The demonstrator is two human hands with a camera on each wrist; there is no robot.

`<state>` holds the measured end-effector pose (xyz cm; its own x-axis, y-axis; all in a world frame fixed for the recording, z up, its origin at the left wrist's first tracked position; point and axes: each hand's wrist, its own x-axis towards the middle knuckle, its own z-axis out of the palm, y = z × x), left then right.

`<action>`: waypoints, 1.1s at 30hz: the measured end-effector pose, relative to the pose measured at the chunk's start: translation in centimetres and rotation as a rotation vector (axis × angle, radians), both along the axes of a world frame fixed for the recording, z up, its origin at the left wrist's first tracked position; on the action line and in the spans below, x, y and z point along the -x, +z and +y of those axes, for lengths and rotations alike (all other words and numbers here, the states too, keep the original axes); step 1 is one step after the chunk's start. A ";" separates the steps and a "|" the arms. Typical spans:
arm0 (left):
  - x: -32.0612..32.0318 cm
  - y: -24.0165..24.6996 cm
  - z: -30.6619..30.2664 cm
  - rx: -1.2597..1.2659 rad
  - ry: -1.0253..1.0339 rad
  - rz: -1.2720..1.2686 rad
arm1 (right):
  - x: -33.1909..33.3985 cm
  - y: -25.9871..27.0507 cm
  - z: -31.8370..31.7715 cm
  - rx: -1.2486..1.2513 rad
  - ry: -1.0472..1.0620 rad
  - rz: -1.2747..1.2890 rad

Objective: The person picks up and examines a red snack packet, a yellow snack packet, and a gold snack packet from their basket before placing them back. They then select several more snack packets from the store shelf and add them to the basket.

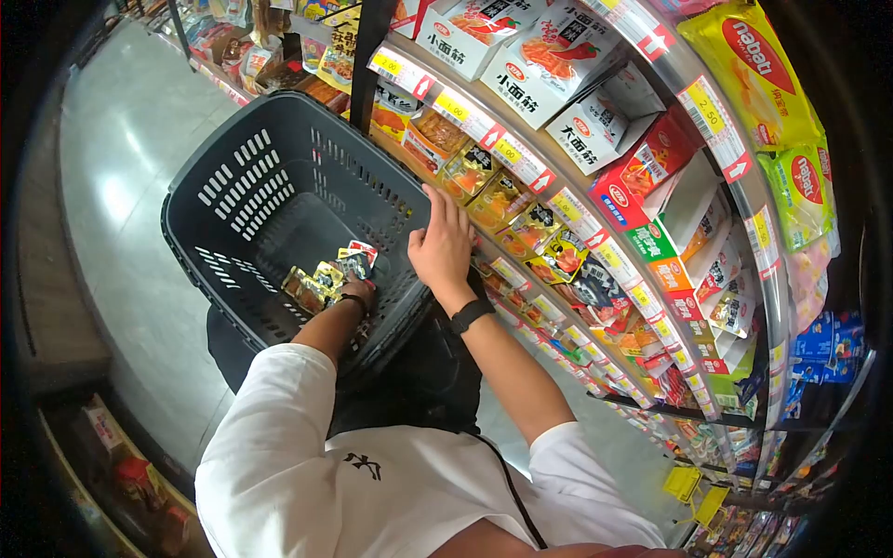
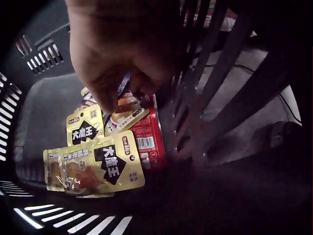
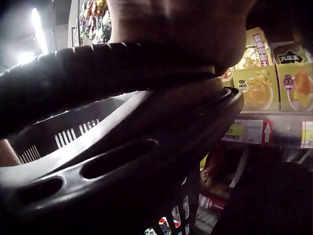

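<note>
A dark grey shopping basket (image 1: 307, 206) with slotted sides stands in front of the person. Down at its bottom, the left hand (image 1: 359, 296) pinches a small snack packet (image 2: 124, 84), largely hidden by the fingers. Gold snack packets (image 2: 105, 166) lie overlapping beneath and beside that hand, along with a red packet (image 2: 149, 134). On the basket's shelf-side edge, the right hand (image 1: 443, 244) grips the rim, its thumb on the inner side. The right wrist view shows the black handle (image 3: 88, 73) lying along the rim under this hand.
Shelves of boxed and bagged snacks rise close on the right, with price tags (image 1: 507, 147) along their edges. Yellow Nabati bags (image 1: 758, 70) hang at the upper right. A grey floor (image 1: 139, 186) runs along the left, and a low shelf (image 1: 121, 465) stands at the lower left.
</note>
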<state>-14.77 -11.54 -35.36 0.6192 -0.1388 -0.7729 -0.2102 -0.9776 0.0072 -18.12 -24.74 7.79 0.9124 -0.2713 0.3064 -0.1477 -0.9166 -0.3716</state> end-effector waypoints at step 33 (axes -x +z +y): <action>0.1 9.9 3.1 0.056 -0.215 -0.069 | -0.3 -0.1 0.4 0.035 -0.022 0.024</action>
